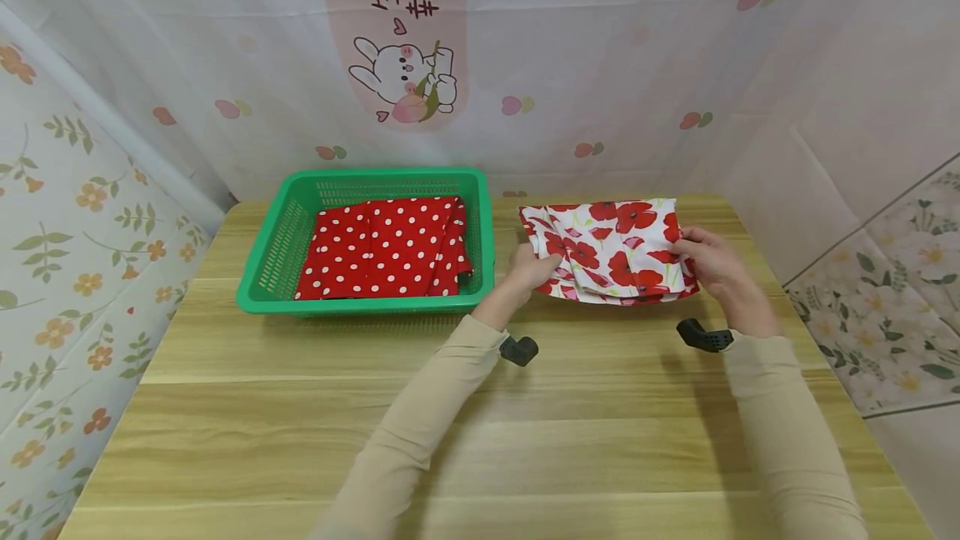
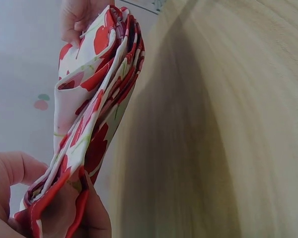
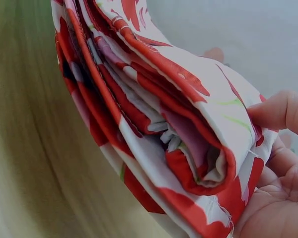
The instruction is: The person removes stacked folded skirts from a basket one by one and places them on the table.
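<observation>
Between my two hands is a folded white cloth printed with red poppies (image 1: pixel 600 248), held up over the right side of the table. My left hand (image 1: pixel 531 267) pinches its left end, thumb on top and fingers beneath. At the opposite end, my right hand (image 1: pixel 708 255) grips the edge the same way. Several stacked layers with red trim show along the fold of the poppy cloth (image 3: pixel 188 148) in the right wrist view. Seen from the left wrist, the bundle (image 2: pixel 84 119) hangs over the wooden surface and casts a shadow.
A green plastic basket (image 1: pixel 251 273) stands at the back left of the wooden table (image 1: pixel 562 440). Inside it lies a folded red cloth with white dots (image 1: pixel 405 244). Behind the table hangs a white curtain (image 1: pixel 585 48) with a rabbit print; flowered panels flank both sides.
</observation>
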{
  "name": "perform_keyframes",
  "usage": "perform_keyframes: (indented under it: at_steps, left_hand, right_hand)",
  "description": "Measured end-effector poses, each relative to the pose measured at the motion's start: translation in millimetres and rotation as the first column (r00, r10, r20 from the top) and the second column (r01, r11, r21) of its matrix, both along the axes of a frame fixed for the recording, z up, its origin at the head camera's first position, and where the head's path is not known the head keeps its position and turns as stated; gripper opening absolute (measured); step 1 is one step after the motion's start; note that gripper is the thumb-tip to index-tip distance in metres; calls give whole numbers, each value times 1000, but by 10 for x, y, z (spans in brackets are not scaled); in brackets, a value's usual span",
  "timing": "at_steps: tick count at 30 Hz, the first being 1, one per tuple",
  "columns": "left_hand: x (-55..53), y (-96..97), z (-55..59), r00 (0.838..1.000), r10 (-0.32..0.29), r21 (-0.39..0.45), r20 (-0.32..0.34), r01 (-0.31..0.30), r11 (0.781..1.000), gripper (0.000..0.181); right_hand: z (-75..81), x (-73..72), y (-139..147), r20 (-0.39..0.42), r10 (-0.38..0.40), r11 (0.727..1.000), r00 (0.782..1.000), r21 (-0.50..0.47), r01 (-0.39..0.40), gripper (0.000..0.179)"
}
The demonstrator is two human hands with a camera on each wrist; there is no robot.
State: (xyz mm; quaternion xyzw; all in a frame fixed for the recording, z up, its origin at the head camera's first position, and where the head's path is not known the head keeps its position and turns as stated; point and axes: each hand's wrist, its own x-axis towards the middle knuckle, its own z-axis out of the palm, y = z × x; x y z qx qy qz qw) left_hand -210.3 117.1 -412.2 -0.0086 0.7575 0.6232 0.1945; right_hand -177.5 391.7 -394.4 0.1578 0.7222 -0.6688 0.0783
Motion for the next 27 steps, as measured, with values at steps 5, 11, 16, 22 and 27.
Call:
perform_keyframes:
  at_steps: [5,11,16,22,27]
  left_hand:
    - [-2,-8,-59,1000,14,-12,8,-14,1000,34]
    - [-17,-2,-164,999,27,-40,35,-26,999,36]
    - [-23,-1,-252,998,41,-70,54,-38,997,42]
    - [-30,8,-352,996,51,-97,69,-44,994,40]
    - [-27,8,-387,994,67,-114,90,-56,992,38]
  right_hand:
    - [-75,-26,-30,18,-11,1000,1000,22,10,15]
    - [-185,-60,-44,81,-30,998,996,58,25,8]
    - [-284,-79,-44,75,-30,996,997,92,23,7]
    - [-370,-82,-54,44,-32,994,999,102,27,18]
    - [-416,-78,-54,40,-51,996,998,77,48,21]
